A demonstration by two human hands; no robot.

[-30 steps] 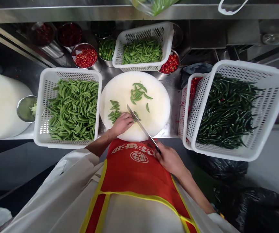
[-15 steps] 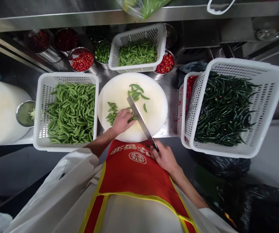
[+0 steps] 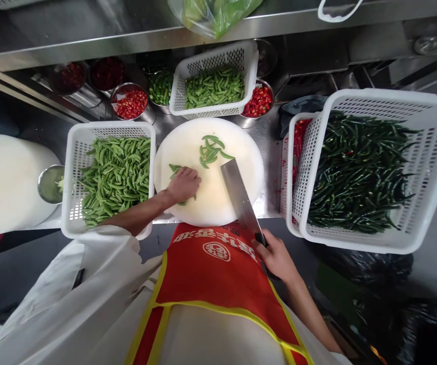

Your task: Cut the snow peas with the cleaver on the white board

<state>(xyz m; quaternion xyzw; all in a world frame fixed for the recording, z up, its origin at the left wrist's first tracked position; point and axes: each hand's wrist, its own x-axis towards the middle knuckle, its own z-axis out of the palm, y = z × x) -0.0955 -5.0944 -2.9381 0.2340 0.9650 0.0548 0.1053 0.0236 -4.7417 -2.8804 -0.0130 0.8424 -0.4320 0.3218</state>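
Observation:
On the round white cutting board point(image 3: 210, 203), my left hand point(image 3: 185, 183) is closed over some cut pea pods point(image 3: 174, 169), with bits of green showing around it; the fingers hide most of what is under them. My right hand point(image 3: 277, 256) grips the black handle of a cleaver point(image 3: 239, 192) near the board's front edge. The wide blade lies over the right part of the board, its tip pointing away from me. A small loose pile of whole pea pods point(image 3: 211, 150) rests toward the back of the board, just beyond the blade tip.
A white basket of pea pods point(image 3: 65, 203) stands left, and a smaller white basket point(image 3: 210, 110) stands behind the board. Metal pots hold chopped red chilies point(image 3: 130, 104) and red peppers point(image 3: 259, 101). To the right is a large basket point(image 3: 355, 245) of dark green chilies. A steel shelf point(image 3: 127, 43) overhangs the back.
The cleaver has moved right, away from the pods and my left hand, and its blade has turned flatter. My left hand has shifted slightly left and its fingers have curled in.

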